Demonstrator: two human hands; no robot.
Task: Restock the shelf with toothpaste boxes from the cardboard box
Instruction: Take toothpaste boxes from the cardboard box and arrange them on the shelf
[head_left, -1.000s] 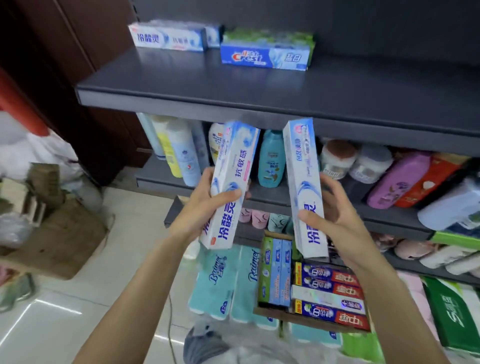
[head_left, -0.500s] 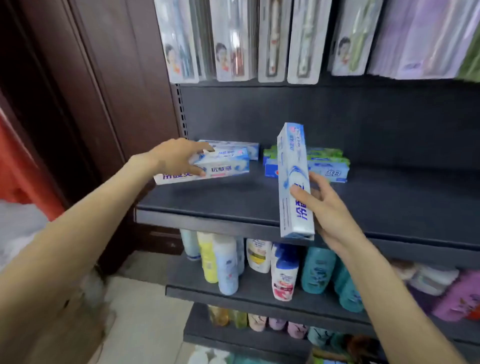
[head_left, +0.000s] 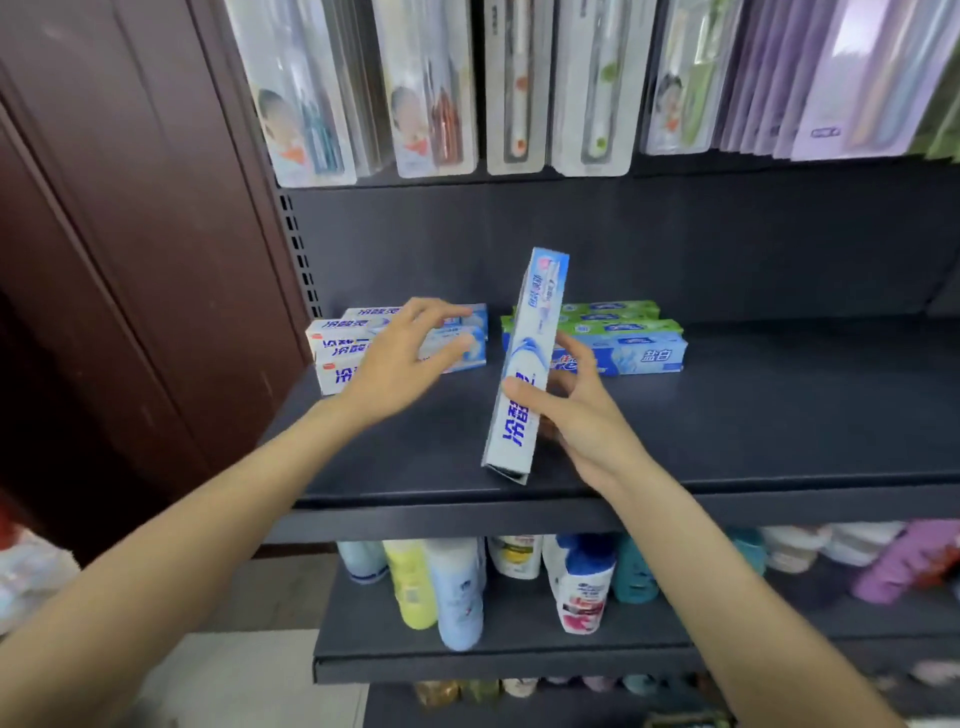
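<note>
My right hand (head_left: 576, 415) grips a white-and-blue toothpaste box (head_left: 524, 364) held nearly upright above the dark shelf (head_left: 779, 426). My left hand (head_left: 400, 358) hovers with relaxed, spread fingers just over a stack of like white-and-blue toothpaste boxes (head_left: 337, 358) at the shelf's left end; it holds nothing. To the right lie stacked blue-and-green toothpaste boxes (head_left: 634, 343), partly hidden behind the held box. The cardboard box is out of view.
Packaged toothbrushes (head_left: 426, 88) hang in a row above the shelf. Bottles of shampoo and wash (head_left: 457, 592) fill the shelf below. A dark wooden panel (head_left: 130, 234) borders the shelves on the left. The shelf's right part is bare.
My left hand has set its box on the left stack and let go, lifting off a little. The view rose from the cardboard box to the shelf. My right hand keeps its box upright.
</note>
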